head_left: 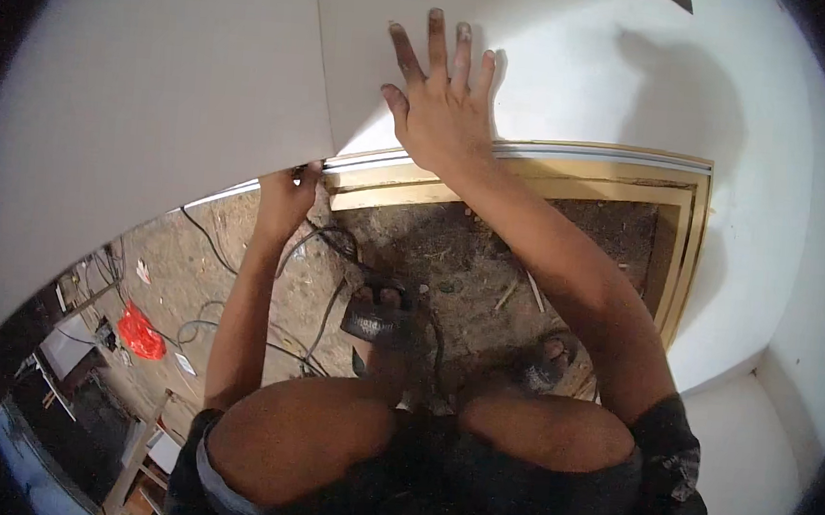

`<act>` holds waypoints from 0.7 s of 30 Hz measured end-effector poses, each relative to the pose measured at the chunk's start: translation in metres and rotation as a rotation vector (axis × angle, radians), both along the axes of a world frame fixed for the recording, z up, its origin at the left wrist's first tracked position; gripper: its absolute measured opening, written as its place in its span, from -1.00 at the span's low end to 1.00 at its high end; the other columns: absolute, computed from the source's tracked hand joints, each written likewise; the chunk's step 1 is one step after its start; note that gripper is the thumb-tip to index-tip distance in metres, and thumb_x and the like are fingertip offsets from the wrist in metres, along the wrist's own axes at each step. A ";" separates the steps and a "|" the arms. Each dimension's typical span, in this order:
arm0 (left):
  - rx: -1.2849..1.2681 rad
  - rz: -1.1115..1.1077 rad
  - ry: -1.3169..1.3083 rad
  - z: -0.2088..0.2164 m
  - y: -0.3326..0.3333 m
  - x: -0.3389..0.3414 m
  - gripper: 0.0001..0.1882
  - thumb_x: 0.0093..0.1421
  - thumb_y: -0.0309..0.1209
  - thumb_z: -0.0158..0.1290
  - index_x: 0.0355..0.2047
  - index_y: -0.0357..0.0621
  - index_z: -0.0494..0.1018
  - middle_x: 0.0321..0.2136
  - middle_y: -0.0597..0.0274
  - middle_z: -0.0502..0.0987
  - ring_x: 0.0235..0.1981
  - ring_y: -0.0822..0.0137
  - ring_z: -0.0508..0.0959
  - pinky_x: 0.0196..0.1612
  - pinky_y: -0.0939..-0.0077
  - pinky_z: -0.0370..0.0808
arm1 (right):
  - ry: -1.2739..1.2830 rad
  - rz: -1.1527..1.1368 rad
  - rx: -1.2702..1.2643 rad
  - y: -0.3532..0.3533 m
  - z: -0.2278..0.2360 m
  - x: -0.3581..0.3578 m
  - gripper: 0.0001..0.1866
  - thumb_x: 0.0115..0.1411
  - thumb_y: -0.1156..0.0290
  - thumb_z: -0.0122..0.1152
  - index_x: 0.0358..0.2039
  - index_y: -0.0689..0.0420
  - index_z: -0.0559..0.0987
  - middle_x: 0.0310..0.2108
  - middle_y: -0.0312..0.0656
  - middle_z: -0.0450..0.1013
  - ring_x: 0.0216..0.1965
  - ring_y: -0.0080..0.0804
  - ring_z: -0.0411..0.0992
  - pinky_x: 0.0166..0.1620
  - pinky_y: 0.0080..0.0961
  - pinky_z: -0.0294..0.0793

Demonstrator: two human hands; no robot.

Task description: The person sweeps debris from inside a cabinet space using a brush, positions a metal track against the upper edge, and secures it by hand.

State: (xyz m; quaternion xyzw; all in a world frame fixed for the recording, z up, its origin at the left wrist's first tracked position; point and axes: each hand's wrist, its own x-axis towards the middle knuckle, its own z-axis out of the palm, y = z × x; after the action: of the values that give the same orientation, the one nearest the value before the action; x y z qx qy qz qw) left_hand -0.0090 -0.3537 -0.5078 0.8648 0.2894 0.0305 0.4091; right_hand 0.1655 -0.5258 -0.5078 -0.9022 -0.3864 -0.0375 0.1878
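Observation:
My right hand point(446, 126) lies flat with fingers spread on a white panel point(560, 67), just above a gold-coloured frame point(534, 161) with a pale metal track along its edge. Some of its fingertips look dark and smudged. My left hand point(288, 196) is at the lower corner of a second, large white panel point(177, 69), beside the left end of the track. Its fingers are curled, with the thumb close to them; whatever they grip is partly hidden by the panel edge. A narrow seam runs between the two panels.
Dark cables point(315, 346) wind across the dirt floor point(234, 216) on the left. A red plastic bag point(142, 331) lies there among scraps. My sandalled feet point(375, 317) stand below the frame. A white wall point(819, 257) rises at the right; wooden pieces point(138, 458) lie lower left.

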 end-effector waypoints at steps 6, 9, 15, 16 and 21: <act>0.184 -0.368 0.295 -0.005 0.003 0.024 -0.77 0.23 -0.43 -0.04 -0.20 -0.36 0.43 -0.30 0.00 0.54 -0.25 0.19 0.51 -0.14 0.30 0.42 | 0.013 -0.032 0.120 -0.023 -0.006 0.022 -0.44 0.21 0.13 -0.05 0.11 0.26 0.30 0.20 0.27 0.02 0.21 0.19 0.01 0.17 0.21 -0.06; 0.115 -0.404 0.080 -0.022 0.064 -0.027 -0.79 0.24 -0.45 -0.05 -0.19 -0.35 0.44 -0.28 0.07 0.52 -0.24 0.31 0.46 -0.14 0.38 0.41 | 0.123 0.234 0.276 -0.010 -0.003 -0.005 -0.59 0.11 0.29 0.05 -0.05 0.24 0.46 0.11 0.12 0.23 0.16 0.01 0.14 0.16 0.10 0.03; -0.058 -0.483 0.198 -0.004 0.038 0.003 -0.73 0.32 -0.36 -0.15 -0.37 -0.37 0.37 -0.49 0.22 0.42 -0.41 0.44 0.39 -0.29 0.48 0.39 | 0.191 0.215 0.243 -0.100 -0.015 -0.028 -0.67 0.13 0.24 0.13 -0.16 0.17 0.54 -0.19 -0.11 0.33 -0.01 -0.23 0.22 0.08 -0.19 0.18; -0.050 -0.514 0.196 -0.011 0.044 0.002 -0.73 0.32 -0.36 -0.15 -0.37 -0.37 0.37 -0.49 0.22 0.42 -0.41 0.44 0.39 -0.29 0.48 0.39 | 0.182 0.185 0.250 -0.106 -0.015 -0.025 -0.67 0.13 0.24 0.13 -0.16 0.17 0.54 -0.19 -0.11 0.33 -0.01 -0.23 0.22 0.08 -0.19 0.18; -0.090 -0.424 0.187 -0.016 0.037 -0.002 -0.74 0.34 -0.34 -0.18 -0.34 -0.31 0.34 -0.47 0.33 0.34 -0.40 0.45 0.30 -0.29 0.48 0.30 | 0.170 0.265 0.272 -0.133 -0.021 -0.005 -0.69 0.03 0.23 0.21 -0.24 0.12 0.55 -0.26 -0.19 0.34 -0.05 -0.27 0.24 0.02 -0.26 0.21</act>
State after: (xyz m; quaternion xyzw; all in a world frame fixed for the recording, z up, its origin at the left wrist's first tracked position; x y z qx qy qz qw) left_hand -0.0109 -0.3169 -0.5242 0.8862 0.1391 -0.1492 0.4160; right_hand 0.1601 -0.6593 -0.5287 -0.8097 -0.4758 0.0120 0.3433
